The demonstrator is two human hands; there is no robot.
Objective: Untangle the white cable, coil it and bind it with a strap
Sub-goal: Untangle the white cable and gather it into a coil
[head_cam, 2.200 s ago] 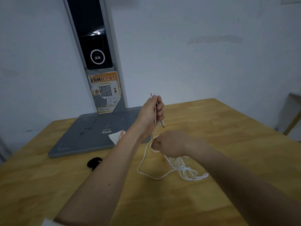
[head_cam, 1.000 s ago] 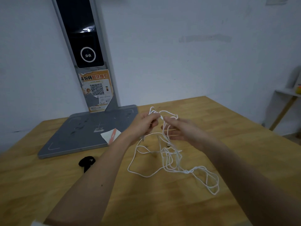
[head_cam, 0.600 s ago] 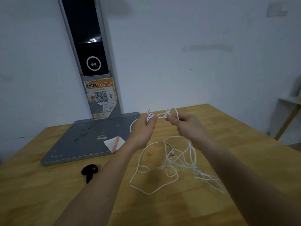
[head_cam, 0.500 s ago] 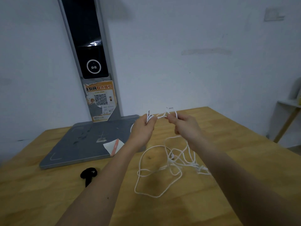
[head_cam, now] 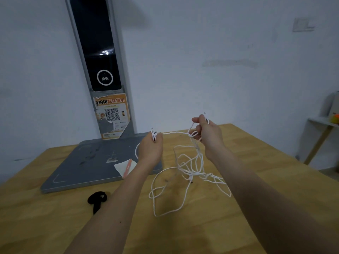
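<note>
two bare forearms reach out over a light wooden tabletop [head_cam: 256, 162]. the left hand [head_cam: 150, 147] is raised with its fingers curled round a few short loops of a thin white cable [head_cam: 183, 173]. the right hand [head_cam: 207, 133] is held a little higher and well apart from it, pinching another part of the same cable between thumb and fingers. a single strand runs nearly level between the two hands. below them the rest of the cable hangs in tangled loops that spread onto the tabletop between the forearms. a small black strap [head_cam: 97, 198] lies on the tabletop just left of the left forearm. behind it a flat grey metal base [head_cam: 82, 167] carries a tall upright panel with a dark screen [head_cam: 97, 43] and an orange sticker with a qr code [head_cam: 112, 115]. a white and orange card [head_cam: 126, 166] lies on the base.
</note>
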